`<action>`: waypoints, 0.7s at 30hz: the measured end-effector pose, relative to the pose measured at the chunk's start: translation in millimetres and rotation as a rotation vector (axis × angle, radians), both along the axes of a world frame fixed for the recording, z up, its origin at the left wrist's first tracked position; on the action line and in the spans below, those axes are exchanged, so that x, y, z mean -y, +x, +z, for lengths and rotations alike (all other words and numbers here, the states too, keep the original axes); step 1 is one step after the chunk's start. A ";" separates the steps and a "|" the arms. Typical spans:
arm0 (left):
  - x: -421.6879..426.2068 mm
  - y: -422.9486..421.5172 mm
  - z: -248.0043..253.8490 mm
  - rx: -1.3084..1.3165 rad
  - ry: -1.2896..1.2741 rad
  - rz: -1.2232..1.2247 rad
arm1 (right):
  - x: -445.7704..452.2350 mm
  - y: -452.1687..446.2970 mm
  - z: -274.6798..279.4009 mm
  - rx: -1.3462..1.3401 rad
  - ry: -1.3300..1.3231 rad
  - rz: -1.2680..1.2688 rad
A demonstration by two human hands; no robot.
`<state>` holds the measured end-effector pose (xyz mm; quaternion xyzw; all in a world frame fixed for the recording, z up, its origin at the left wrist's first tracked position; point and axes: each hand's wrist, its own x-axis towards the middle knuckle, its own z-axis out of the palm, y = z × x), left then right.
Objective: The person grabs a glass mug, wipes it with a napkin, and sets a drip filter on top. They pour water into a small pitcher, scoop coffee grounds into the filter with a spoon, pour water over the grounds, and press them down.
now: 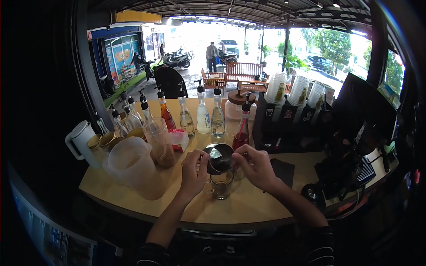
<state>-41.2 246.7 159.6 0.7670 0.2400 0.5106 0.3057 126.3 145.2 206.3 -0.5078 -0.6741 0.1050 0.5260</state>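
A round metal container (216,166), dark inside with a bright reflection, is held tilted at the middle of the counter. My left hand (194,173) is closed on its left side, thumb along the wall. On the other side, the fingers of my right hand (255,167) are pinched at the rim. Directly beneath is a clear glass mug (221,190) with its handle to the left, standing on the wooden counter (248,208). The container's top overlaps the mug's rim, and I cannot tell whether they touch. Any contents of the container are unclear.
Pump bottles, including one of red syrup (241,133), line the back. To the left are a frosted pitcher (131,162), a tall clear jug (156,137) and a white jug (82,137). Stacked plastic cups (298,91) stand in a black holder; a monitor (361,104) is at right.
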 end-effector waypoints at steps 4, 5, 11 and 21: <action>-0.2 0.0 -3.9 -0.006 0.021 -0.015 | 7.3 -0.7 4.9 0.087 0.036 -0.027; 0.4 0.0 -3.9 -0.004 0.019 -0.014 | 8.4 2.1 5.0 0.081 0.071 -0.043; -3.5 -1.4 -6.2 0.027 -0.055 -0.041 | 23.3 17.0 5.6 -0.137 0.144 -0.045; -14.9 0.7 -6.4 0.069 -0.097 -0.069 | 48.4 68.4 -35.1 -0.399 0.217 -0.143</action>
